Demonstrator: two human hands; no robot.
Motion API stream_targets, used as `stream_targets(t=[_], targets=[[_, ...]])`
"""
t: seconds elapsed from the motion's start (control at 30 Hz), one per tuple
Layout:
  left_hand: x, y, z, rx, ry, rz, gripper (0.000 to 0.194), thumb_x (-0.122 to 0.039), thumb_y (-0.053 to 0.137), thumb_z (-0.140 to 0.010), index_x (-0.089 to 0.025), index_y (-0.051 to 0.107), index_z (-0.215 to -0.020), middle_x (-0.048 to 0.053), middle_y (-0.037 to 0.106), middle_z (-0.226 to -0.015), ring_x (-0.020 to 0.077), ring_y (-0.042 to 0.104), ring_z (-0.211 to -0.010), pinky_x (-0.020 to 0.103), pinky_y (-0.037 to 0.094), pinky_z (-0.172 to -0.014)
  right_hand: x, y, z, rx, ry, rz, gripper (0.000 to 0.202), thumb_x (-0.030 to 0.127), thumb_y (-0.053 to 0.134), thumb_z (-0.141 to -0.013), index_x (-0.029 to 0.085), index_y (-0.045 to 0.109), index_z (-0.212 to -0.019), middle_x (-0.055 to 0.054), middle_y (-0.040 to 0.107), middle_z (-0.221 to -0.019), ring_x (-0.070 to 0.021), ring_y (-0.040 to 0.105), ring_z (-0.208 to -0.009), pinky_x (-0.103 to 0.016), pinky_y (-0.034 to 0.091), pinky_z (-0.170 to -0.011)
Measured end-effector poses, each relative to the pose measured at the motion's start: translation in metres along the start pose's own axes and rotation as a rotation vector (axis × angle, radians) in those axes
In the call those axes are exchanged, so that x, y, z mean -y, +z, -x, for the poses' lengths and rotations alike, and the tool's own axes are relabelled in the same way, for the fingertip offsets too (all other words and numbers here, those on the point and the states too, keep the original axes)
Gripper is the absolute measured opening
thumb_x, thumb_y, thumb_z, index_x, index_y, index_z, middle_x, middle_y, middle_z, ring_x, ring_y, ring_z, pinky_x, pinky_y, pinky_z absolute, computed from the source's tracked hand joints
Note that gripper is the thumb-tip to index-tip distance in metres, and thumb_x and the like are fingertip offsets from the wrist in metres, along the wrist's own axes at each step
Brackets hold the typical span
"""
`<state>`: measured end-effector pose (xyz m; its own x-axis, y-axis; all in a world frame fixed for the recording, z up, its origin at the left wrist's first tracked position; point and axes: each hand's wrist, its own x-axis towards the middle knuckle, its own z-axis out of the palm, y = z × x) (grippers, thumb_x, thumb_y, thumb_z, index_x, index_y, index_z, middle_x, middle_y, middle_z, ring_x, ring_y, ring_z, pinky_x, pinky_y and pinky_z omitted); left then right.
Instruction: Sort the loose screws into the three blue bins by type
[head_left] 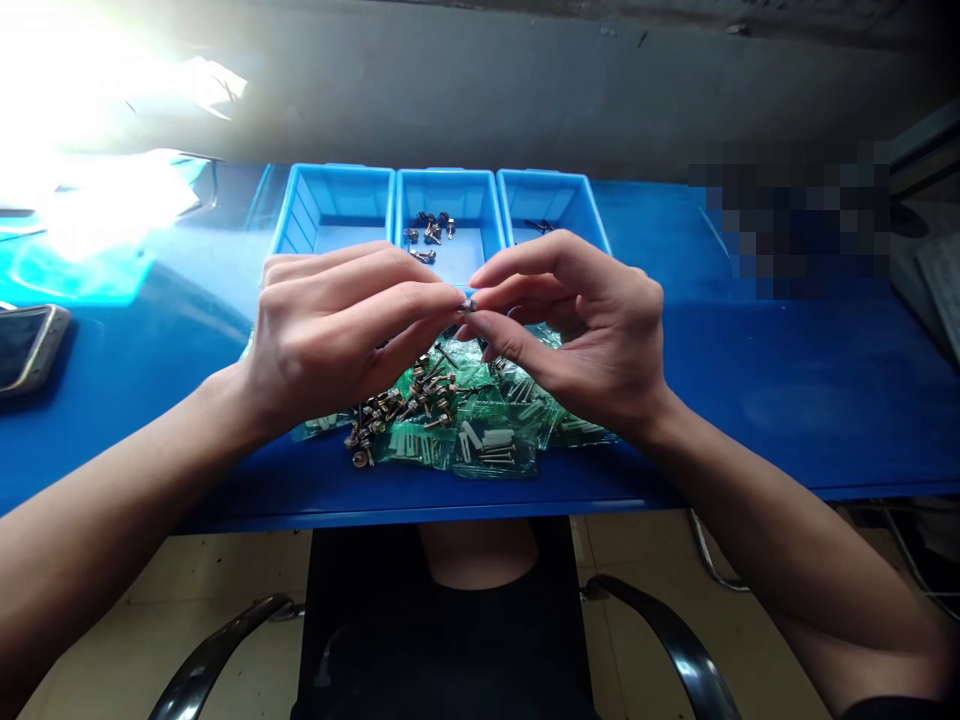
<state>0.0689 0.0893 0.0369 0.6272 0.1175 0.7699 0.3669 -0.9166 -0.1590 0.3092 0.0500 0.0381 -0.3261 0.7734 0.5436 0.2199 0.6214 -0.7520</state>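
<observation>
Nearest me, two armrests (217,640) (664,625) stand below the front edge of the desk (420,519). Just beyond that edge lie green-tinted clear bags (517,467); one front bag shows white plugs (497,438) and thin screws beside them. A loose pile of bolts (409,405) rests on and beside the bags, toward my left side.

Above the bags, my left hand (315,320) and right hand (615,330) meet at the fingertips. Grip state: both are pinched on one small metal part (470,305), the left fingers on its left end, the right thumb and index finger about its right end. The part is held clear of the pile, short of the bins. Its exact form is too small to tell.

Step in hand, as I judge it: two-handed fingertip handling of the part. The next move calls for a steady right pinch and light finger control from the left; a loose pinch could drop the part among the bolts.

Left of my left forearm lies a phone (34,345). Beyond my hands, three blue bins stand side by side: left bin (352,205), middle bin (450,190) with more bolts, right bin (551,195) with a few dark pieces. Behind them is a grey panel (480,100).
</observation>
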Motion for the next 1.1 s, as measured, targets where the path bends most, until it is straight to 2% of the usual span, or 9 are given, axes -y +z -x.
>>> stream_targets(t=[0.33,0.4,0.5,0.57,0.6,0.67,0.77,0.93,1.1], targets=[[0.0,-0.001,0.002,0.017,-0.116,-0.072,0.008,-0.025,0.072,-0.104,-0.021,0.072,-0.111,0.003,0.08,-0.099,0.0175,0.078,-0.084,0.029,0.06,-0.072,-0.002,0.001,0.0,-0.1,0.092,-0.123,0.015,0.015,0.082,-0.097,0.027,0.078,-0.104,0.002,0.08,-0.089,-0.0166,0.078,-0.074,-0.03,0.07,-0.059],[0.001,0.0,0.002,-0.033,-0.121,-0.082,0.007,-0.023,0.073,-0.102,-0.02,0.073,-0.108,0.002,0.079,-0.095,0.0171,0.076,-0.081,0.028,0.057,-0.069,-0.002,0.002,-0.003,-0.133,0.129,-0.208,0.014,0.017,0.081,-0.098,0.026,0.078,-0.109,0.001,0.082,-0.094,-0.0178,0.081,-0.079,-0.03,0.071,-0.059],[0.002,0.002,0.001,-0.109,-0.202,-0.104,0.004,-0.022,0.072,-0.1,-0.019,0.071,-0.098,0.0,0.075,-0.086,0.0142,0.07,-0.072,0.027,0.053,-0.065,-0.001,0.0,-0.006,-0.098,0.165,-0.309,0.036,0.026,0.084,-0.097,0.027,0.073,-0.132,-0.003,0.082,-0.129,-0.0259,0.081,-0.12,-0.042,0.075,-0.096],[0.002,0.002,0.0,-0.098,-0.247,-0.133,0.01,-0.024,0.069,-0.103,-0.02,0.069,-0.094,-0.002,0.074,-0.084,0.0117,0.067,-0.068,0.025,0.052,-0.064,0.001,-0.003,-0.007,-0.045,0.159,-0.322,0.053,0.028,0.084,-0.097,0.033,0.066,-0.146,-0.002,0.069,-0.156,-0.0288,0.066,-0.147,-0.049,0.062,-0.121],[0.002,0.002,-0.001,-0.073,-0.257,-0.147,0.012,-0.025,0.067,-0.104,-0.02,0.068,-0.093,-0.003,0.074,-0.084,0.0111,0.067,-0.067,0.025,0.052,-0.064,0.001,-0.004,-0.007,-0.02,0.14,-0.299,0.055,0.026,0.081,-0.097,0.035,0.065,-0.149,0.0,0.064,-0.162,-0.0278,0.062,-0.151,-0.047,0.06,-0.124],[0.002,0.002,0.0,-0.043,-0.263,-0.167,0.013,-0.025,0.065,-0.104,-0.02,0.067,-0.093,-0.003,0.076,-0.085,0.0109,0.069,-0.068,0.025,0.053,-0.064,0.0,-0.007,-0.004,0.045,0.027,-0.18,0.047,0.019,0.075,-0.099,0.036,0.071,-0.142,-0.001,0.071,-0.151,-0.024,0.072,-0.135,-0.039,0.068,-0.109],[0.004,0.003,0.002,-0.068,-0.233,-0.15,0.008,-0.024,0.069,-0.101,-0.021,0.066,-0.093,-0.003,0.076,-0.084,0.012,0.07,-0.068,0.026,0.052,-0.06,-0.006,-0.007,0.0,0.213,-0.201,0.07,0.027,0.012,0.069,-0.102,0.024,0.081,-0.123,-0.005,0.081,-0.114,-0.0184,0.078,-0.097,-0.035,0.07,-0.083],[0.004,0.003,0.005,-0.04,-0.224,-0.111,0.007,-0.021,0.072,-0.097,-0.022,0.065,-0.098,0.0,0.078,-0.09,0.0149,0.071,-0.072,0.032,0.052,-0.058,-0.02,-0.002,0.003,0.467,-0.347,0.334,0.027,0.017,0.07,-0.106,0.013,0.077,-0.131,-0.017,0.077,-0.122,-0.0247,0.071,-0.107,-0.045,0.064,-0.089],[0.0,0.003,0.005,-0.009,-0.276,-0.12,0.008,-0.018,0.068,-0.102,-0.023,0.064,-0.099,-0.001,0.077,-0.092,0.0126,0.069,-0.076,0.034,0.053,-0.061,-0.021,0.0,0.003,0.47,-0.387,0.429,0.018,0.017,0.065,-0.108,0.011,0.081,-0.116,-0.016,0.077,-0.111,-0.0243,0.069,-0.097,-0.04,0.06,-0.079]])
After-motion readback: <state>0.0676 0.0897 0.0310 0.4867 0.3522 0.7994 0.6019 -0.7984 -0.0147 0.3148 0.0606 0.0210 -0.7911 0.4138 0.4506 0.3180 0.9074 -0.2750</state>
